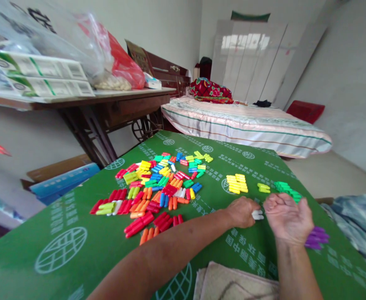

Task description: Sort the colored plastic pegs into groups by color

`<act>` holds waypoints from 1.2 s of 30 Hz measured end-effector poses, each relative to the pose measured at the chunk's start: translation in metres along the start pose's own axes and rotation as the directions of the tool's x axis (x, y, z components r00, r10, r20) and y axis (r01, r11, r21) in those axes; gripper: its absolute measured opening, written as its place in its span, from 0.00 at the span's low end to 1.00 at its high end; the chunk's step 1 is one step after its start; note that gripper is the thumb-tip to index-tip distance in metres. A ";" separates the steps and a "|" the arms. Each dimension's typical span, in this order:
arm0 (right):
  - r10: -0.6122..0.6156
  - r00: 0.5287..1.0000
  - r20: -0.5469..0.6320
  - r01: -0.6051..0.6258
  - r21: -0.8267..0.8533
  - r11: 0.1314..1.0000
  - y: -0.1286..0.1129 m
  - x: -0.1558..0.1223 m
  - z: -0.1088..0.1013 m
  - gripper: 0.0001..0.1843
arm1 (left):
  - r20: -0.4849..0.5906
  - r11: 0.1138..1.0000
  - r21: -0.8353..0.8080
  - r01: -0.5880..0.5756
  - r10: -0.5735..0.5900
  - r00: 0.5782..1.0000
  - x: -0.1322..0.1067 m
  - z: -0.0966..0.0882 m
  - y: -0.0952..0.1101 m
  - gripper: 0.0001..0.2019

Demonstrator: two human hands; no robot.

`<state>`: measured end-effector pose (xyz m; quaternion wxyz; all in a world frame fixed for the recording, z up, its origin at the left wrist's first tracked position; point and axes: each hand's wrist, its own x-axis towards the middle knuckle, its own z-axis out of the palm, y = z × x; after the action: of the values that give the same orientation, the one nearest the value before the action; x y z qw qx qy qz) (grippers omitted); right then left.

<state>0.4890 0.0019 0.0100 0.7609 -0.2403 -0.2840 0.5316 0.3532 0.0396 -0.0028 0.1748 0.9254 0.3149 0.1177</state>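
Note:
My left hand (244, 211) reaches across the green board with its fingers closed. A pair of small white plastic pieces, shaped like short caps or pegs (258, 215), sticks out at its fingertips. Close beside it, my right hand (288, 216) is turned palm up, fingers loosely curled and thumb apart, with nothing visible in the palm. Similar green pieces (287, 189) lie just beyond the right hand, and purple pieces (317, 238) are partly hidden by it. Yellow pieces (237, 184) form a block farther out, with a smaller yellow group (263, 188) to its right.
A mixed heap of coloured pieces (167, 183) spreads over the left half of the green board (108, 250). Folded cloth (233, 283) lies at the near edge. A sewing-machine table (108, 95) with bags and boxes stands left; a bed (242, 121) is behind.

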 end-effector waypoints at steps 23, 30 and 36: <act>0.272 0.935 0.228 -0.237 -0.169 0.957 0.015 -0.008 0.008 0.20 | -0.222 0.728 0.363 0.581 -0.538 0.813 -0.137 -0.086 -0.037 0.10; 0.323 0.898 0.300 -0.258 -0.237 0.937 0.023 -0.011 0.014 0.18 | -0.282 0.627 0.312 0.714 -0.657 0.699 -0.181 -0.098 -0.065 0.11; 0.359 0.883 0.303 -0.278 -0.278 0.919 0.028 -0.012 0.011 0.18 | -0.316 0.591 0.307 0.746 -0.676 0.665 -0.191 -0.102 -0.061 0.14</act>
<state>0.4593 0.0000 -0.0036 0.5676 -0.2712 -0.4293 0.6481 0.1393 -0.0091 0.0453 -0.0184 0.7225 0.6896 0.0454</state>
